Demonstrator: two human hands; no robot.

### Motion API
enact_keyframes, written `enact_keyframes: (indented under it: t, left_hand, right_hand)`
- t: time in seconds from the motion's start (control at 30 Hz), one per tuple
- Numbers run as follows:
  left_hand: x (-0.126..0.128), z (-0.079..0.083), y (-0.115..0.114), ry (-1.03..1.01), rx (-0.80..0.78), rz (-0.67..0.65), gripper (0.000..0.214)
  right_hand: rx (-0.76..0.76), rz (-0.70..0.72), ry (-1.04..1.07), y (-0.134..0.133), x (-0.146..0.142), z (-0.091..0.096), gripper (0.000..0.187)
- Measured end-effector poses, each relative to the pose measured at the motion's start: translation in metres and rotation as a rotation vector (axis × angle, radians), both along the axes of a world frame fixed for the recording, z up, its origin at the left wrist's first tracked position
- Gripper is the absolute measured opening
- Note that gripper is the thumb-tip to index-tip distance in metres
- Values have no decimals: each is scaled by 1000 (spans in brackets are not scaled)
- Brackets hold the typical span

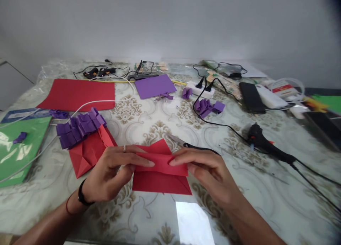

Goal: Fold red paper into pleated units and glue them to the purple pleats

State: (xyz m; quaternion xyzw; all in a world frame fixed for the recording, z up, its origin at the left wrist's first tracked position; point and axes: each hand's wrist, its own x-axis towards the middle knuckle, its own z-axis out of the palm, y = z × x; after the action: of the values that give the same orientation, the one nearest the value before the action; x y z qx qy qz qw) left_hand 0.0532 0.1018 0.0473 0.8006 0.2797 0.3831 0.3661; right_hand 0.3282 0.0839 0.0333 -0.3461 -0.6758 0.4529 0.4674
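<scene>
A sheet of red paper (161, 182) lies in front of me with a band of it folded over across the middle and a corner sticking up behind. My left hand (114, 172) is closed on the left end of the fold, its fingers along the top and its thumb near the edge. At the right end, my right hand (213, 172) pinches the same fold. Just behind it lies a pair of scissors (197, 145), partly hidden. Beside my left hand sits a creased red paper piece (87, 154) with a row of folded purple paper units (80, 127) on it.
A black glue gun (269, 145) lies at right, its cable trailing. Further back are a white power strip (201, 89), purple paper (156, 86), purple folded pieces (204, 107) and red sheets (80, 94). Green paper (23, 156) lies left; a black phone-like slab (252, 97) lies right.
</scene>
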Motion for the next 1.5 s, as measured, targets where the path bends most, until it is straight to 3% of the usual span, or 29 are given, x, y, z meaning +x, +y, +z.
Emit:
enact_keyframes:
  t: [0.17,0.27,0.33,0.43,0.53,0.63,0.87,1.03,1.37,1.5]
  left_hand:
    - [7,-2,-1,34,17,93,12]
    - [10,-6,-3,62,-36,142,7]
    - [11,-7,-4,88,-116,183,21]
    - [9,-9,-3,156,-165,192,35]
    - [9,-11,-2,251,-89,161,17]
    - [12,-18,-5,352,44,158,16]
    - [9,-47,-26,480,412,129,22]
    - [-9,-47,-31,442,502,42,33]
    - [-3,-47,-13,538,629,-16,26]
    - [-2,-48,-14,589,660,-50,28]
  right_hand:
    - [-122,-120,-103,-3,-6,-6,9]
    - [-191,-192,-163,-6,-8,-12,21]
    - [-184,-190,-197,-6,-9,-13,26]
    - [-69,-182,-287,-5,-10,-11,24]
    - [61,-182,-375,-3,-12,-10,22]
    - [165,-138,-415,-3,-15,-14,18]
    - [424,-116,-569,-19,-18,-47,19]
    - [615,-186,-691,-27,-22,-63,24]
    - [725,-162,-794,-25,-20,-64,29]
    - [746,-90,-786,-26,-14,-64,30]
